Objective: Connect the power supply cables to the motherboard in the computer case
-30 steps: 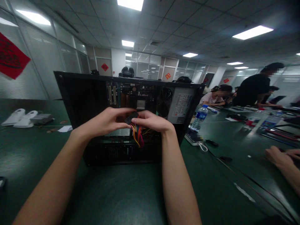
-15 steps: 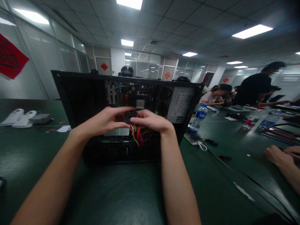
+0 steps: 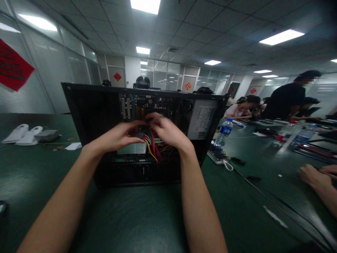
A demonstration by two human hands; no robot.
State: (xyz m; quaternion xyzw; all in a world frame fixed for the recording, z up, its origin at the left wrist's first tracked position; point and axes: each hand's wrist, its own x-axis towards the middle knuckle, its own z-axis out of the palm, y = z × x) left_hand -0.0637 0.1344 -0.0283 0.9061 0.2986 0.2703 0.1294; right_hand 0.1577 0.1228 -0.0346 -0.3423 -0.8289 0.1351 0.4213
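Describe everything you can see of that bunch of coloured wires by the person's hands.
The coloured wires are thin, plastic-looking strands in yellow, orange, red, green and darker shades. One end meets a dark connector, held between thumb and fingers of the left hand. They curve downward, loosely bunched, within the open computer case. The right hand is close alongside; whether it touches them is unclear. Their other end is lost in shadow.

The one camera sits on the person's head, facing forward and down over the table [image 3: 126, 218], with the left hand [image 3: 119, 135] and right hand [image 3: 167, 131] reaching in from seven and five o'clock. It looks, from near, into the open computer case [image 3: 137, 175] at centre, taking in ceiling [image 3: 210, 31] at twelve and a far-off standing person [image 3: 284, 100] toward three.
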